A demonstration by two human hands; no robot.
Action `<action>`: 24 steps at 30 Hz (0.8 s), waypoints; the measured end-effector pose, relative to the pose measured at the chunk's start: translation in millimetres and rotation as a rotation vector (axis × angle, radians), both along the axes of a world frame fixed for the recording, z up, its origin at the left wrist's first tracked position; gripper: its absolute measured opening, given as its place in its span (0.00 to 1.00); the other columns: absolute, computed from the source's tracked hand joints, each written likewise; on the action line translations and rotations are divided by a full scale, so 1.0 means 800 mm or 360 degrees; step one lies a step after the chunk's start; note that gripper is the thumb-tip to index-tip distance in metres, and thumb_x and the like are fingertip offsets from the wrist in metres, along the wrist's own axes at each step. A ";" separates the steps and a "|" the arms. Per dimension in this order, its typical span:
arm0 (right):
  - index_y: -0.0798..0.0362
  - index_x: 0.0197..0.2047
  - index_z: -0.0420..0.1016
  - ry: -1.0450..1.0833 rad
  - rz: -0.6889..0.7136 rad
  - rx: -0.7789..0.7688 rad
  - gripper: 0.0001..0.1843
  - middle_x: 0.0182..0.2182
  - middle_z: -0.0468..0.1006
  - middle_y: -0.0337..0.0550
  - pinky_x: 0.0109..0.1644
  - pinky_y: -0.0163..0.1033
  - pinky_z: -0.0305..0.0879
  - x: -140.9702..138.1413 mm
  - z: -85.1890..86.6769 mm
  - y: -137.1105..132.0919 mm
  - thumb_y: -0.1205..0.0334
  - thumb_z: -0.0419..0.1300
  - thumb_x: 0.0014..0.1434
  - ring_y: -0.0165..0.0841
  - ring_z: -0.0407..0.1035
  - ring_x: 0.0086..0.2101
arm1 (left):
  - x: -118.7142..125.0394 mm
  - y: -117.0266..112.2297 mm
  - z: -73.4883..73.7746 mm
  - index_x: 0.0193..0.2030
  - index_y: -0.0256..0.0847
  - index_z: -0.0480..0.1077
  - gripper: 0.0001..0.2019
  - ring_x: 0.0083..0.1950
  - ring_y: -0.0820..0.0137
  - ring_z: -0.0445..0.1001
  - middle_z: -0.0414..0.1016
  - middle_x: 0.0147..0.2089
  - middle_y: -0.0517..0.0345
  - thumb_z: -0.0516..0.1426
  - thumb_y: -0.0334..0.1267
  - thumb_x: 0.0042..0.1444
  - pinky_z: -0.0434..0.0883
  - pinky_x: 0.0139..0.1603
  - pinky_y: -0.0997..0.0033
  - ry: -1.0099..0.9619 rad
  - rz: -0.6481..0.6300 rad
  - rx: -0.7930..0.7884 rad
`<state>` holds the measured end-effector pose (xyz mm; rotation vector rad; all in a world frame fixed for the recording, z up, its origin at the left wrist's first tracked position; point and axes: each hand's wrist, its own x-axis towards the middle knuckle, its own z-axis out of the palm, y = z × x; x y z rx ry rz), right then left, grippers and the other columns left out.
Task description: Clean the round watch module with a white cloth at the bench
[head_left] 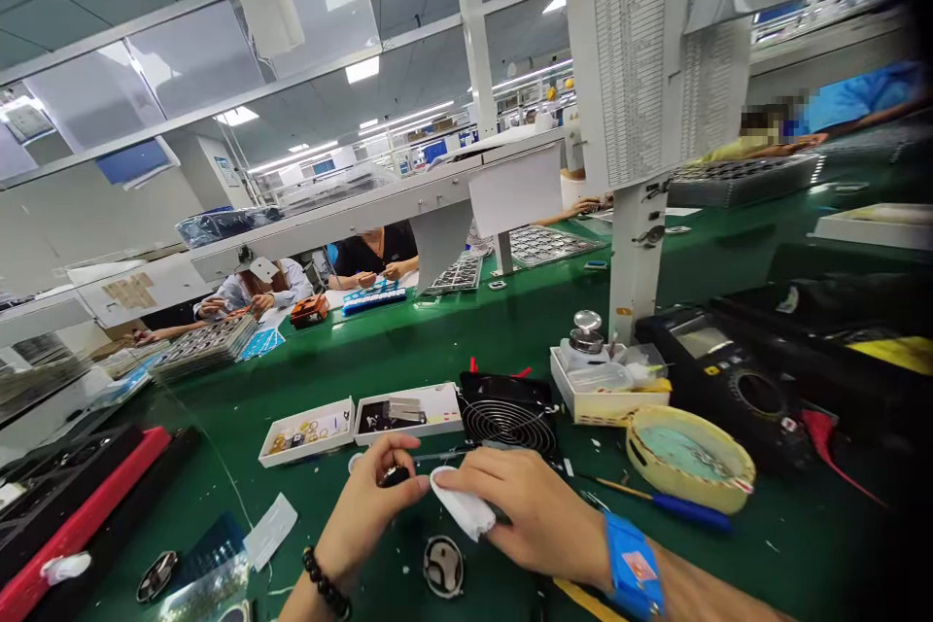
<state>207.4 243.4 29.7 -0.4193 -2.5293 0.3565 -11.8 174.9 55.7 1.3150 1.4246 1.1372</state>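
My left hand (364, 505) pinches a small dark round part (395, 476) between thumb and fingers, with a beaded bracelet (326, 583) on the wrist. My right hand (529, 510) holds a folded white cloth (461, 502) against that part, and a blue wrist strap (633, 566) circles its wrist. A round metal part with a dark centre (443, 567) lies on the green bench mat (219, 476) just below my hands. A thin metal rod or wire (437, 456) runs behind my fingers, and its far end is hard to make out.
Two white cardboard trays of small parts (306, 432), a wire-guarded fan (506, 416) and a round yellow-rimmed dish (689, 459) stand just ahead. A blue-handled tool (692, 512) lies to the right, beside a black multimeter (718, 374). Co-workers (375, 258) sit across the bench.
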 end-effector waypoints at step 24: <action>0.46 0.65 0.61 0.0134 -0.0026 -0.0066 0.32 0.51 0.76 0.44 0.47 0.41 0.67 -0.001 0.007 -0.003 0.72 0.52 0.58 0.36 0.69 0.47 | 0.004 -0.004 0.007 0.30 0.38 0.71 0.19 0.27 0.74 0.58 0.64 0.26 0.61 0.65 0.54 0.50 0.55 0.27 0.75 -0.0075 -0.0075 -0.0065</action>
